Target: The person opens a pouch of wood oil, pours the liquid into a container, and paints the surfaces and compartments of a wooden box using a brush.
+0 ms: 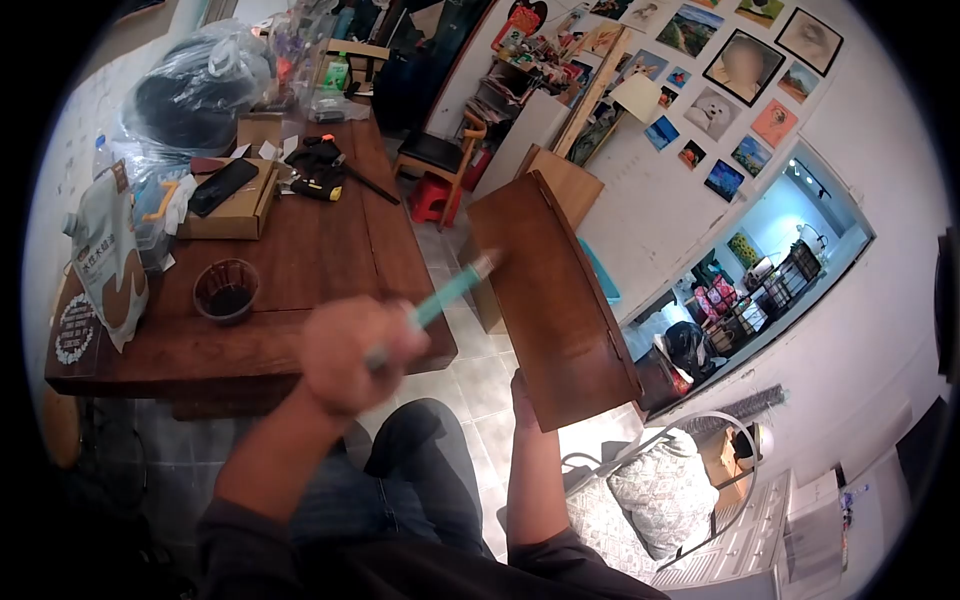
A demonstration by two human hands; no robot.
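Note:
My left hand (355,352), blurred by motion, is closed around a paintbrush (452,292) with a turquoise handle. Its bristle end overlaps the upper left side of a brown wooden panel (560,305); whether they touch, I cannot tell. My right hand (523,400) grips the panel's lower left edge from beneath, and most of its fingers are hidden. The panel is tilted, with a narrow ledge along its right side. On the table, left of my left hand, stands a small clear plastic tub (227,290) with dark liquid inside.
The thick wooden table (330,270) holds a spouted pouch (107,255), a cardboard box (235,210) with a phone (224,187), and a power tool (318,168). Behind are a chair (440,155) and red stool (432,198). A cushioned seat (660,495) stands right.

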